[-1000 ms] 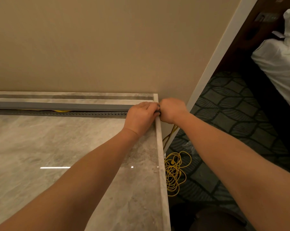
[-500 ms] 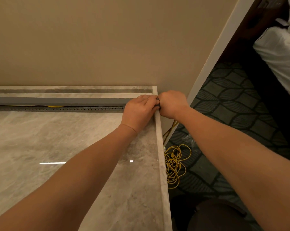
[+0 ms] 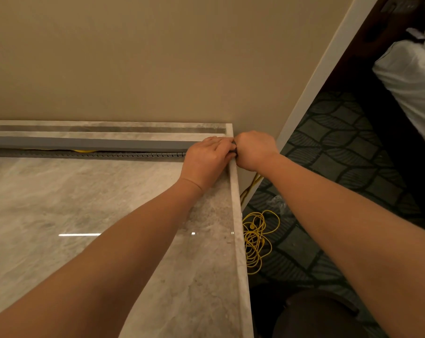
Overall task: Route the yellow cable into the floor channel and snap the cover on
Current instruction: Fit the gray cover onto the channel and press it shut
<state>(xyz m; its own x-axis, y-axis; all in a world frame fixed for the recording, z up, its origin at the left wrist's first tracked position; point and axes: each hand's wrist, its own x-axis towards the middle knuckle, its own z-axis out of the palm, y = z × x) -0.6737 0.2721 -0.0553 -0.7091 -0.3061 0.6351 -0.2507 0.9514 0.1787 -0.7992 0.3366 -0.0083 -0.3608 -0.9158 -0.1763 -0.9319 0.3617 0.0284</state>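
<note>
A grey cover strip [image 3: 91, 143] lies along the toothed grey channel [image 3: 123, 155] at the foot of the beige wall. A short stretch of yellow cable [image 3: 84, 151] shows in the gap between them. My left hand [image 3: 207, 159] presses down on the right end of the cover and channel. Beside it my right hand [image 3: 254, 150] is closed around that same end at the marble's edge; what it grips is hidden. More yellow cable drops past the edge to a loose coil [image 3: 256, 240] on the carpet.
The polished marble floor [image 3: 60, 203] ends in a raised stone border [image 3: 238, 235] on the right. Beyond it lies dark patterned carpet [image 3: 340, 147], a white door frame [image 3: 311, 93] and white bedding [image 3: 411, 76]. A dark round object [image 3: 316, 315] sits bottom right.
Both hands stay together at the channel's right end. The view has shifted slightly, so the hands sit a little higher in frame; no visible change to cover or cable.
</note>
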